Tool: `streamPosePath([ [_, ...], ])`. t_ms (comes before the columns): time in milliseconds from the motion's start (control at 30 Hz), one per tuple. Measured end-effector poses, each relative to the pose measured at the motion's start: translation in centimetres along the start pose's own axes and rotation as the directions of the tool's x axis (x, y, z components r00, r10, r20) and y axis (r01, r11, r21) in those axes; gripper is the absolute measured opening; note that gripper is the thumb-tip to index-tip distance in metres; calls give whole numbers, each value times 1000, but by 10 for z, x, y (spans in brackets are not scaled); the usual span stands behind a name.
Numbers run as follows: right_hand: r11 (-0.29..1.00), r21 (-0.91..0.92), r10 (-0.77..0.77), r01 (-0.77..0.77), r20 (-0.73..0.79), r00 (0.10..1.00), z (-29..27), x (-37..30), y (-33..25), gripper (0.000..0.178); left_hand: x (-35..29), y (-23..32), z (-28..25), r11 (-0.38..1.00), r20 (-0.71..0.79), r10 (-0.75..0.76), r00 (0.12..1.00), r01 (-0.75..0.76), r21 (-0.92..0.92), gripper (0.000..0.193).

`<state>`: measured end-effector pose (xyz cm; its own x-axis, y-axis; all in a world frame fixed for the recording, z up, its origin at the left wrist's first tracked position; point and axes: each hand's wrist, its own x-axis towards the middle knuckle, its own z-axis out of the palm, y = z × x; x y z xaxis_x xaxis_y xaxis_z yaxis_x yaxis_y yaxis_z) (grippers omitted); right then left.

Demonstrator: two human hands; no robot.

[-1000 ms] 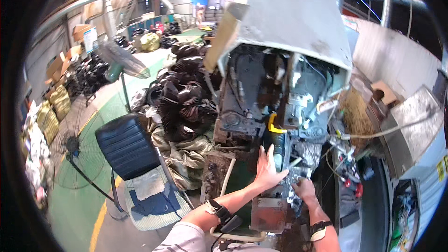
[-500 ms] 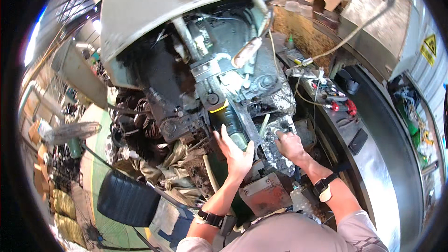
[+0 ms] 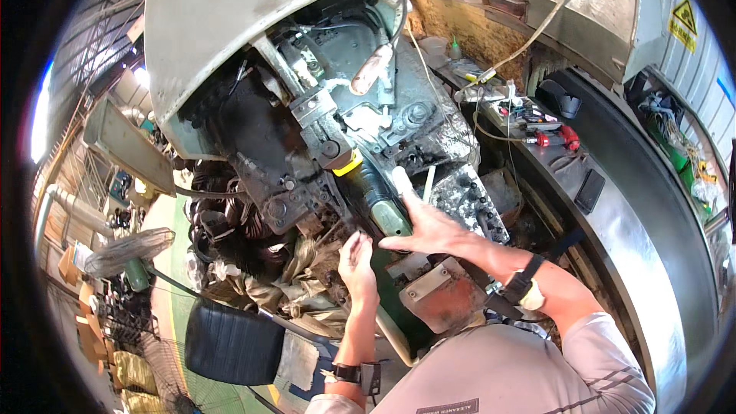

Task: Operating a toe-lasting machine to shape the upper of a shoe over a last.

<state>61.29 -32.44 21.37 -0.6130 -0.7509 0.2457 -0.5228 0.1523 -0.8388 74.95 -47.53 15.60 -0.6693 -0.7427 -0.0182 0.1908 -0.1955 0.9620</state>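
Note:
A dark cylindrical part with a grey-green end (image 3: pixel 389 218) and a yellow ring (image 3: pixel 348 164) lies slanted in the machine's metal bed. My right hand (image 3: pixel 429 228) is at its near right side, thumb and index finger spread around the green end. White covering shows on the index fingertip. Whether the fingers touch the part is hard to tell. Just left of that end, my left hand (image 3: pixel 357 267) has its fingers curled together; what they hold, if anything, is hidden. Beyond the right hand sits a speckled metal block (image 3: pixel 469 203), with a pale stick (image 3: pixel 429 182) beside it.
A lamp (image 3: pixel 372 70) hangs over the open machine under its pale hood (image 3: pixel 245 15). On the right, a metal bench (image 3: pixel 613 238) carries a phone (image 3: pixel 589 190) and a red tool (image 3: pixel 558 138). A black seat (image 3: pixel 232 343) and a fan (image 3: pixel 130 253) stand left.
My right hand has left the metal block and come left to the cylinder's end. My left hand has moved off that end, down and left, its fingers curling. The whole view has shifted slightly.

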Motion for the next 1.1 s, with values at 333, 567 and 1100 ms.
streamPosePath([
  [333, 970, -134, 202, -202, -13, 979, 25, 8, -16, 126, -22, -1, -12, 999, -19, -38, 999, 38, 5, 29],
  [567, 931, 147, 347, -335, -63, 936, 0, -15, -68, 114, 3, 22, -19, 988, -91, 55, 994, -67, -139, 43],
  [1100, 994, -95, -81, 58, -258, 963, -51, -210, -39, 104, -37, 101, 130, 981, 471, 98, 877, -6, -192, 31],
])
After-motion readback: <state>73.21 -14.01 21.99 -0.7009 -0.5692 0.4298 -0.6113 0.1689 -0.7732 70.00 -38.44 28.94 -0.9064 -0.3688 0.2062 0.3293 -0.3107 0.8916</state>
